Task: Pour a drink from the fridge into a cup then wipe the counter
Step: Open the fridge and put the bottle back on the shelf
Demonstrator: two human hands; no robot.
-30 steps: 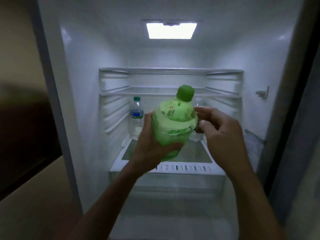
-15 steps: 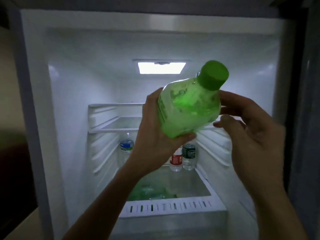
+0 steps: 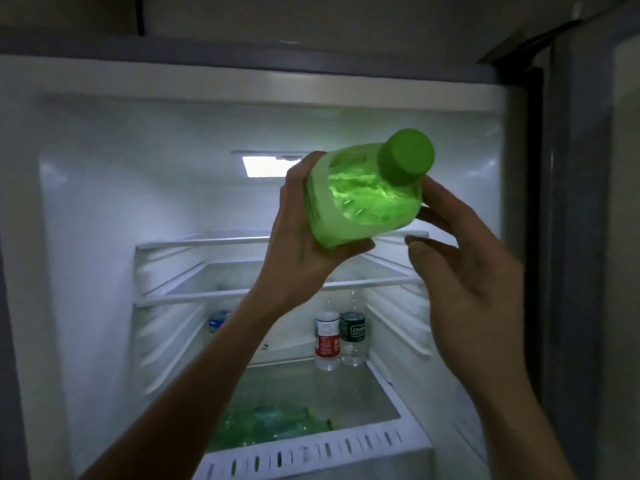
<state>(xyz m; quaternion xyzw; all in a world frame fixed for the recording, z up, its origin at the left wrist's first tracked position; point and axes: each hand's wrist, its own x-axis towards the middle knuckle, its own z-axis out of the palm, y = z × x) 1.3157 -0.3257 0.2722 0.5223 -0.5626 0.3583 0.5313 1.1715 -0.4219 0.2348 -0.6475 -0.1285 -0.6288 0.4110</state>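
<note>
A green drink bottle with a green cap is held up in front of the open fridge, tilted with the cap toward me and to the right. My left hand grips its lower body from the left and underneath. Beside it on the right, my right hand has loosely bent fingers; its fingertips touch the bottle's right shoulder and its thumb stays just off the bottle. No cup or counter is in view.
Two small water bottles stand at the back of a glass shelf, with another bottle at the left partly behind my forearm. Green items lie in the drawer below. The fridge light is on. The door edge stands at right.
The bottle has come up and out of the fridge toward me and tilted further, cap to the right. Both hands rose with it, and the view has moved upward and back.
</note>
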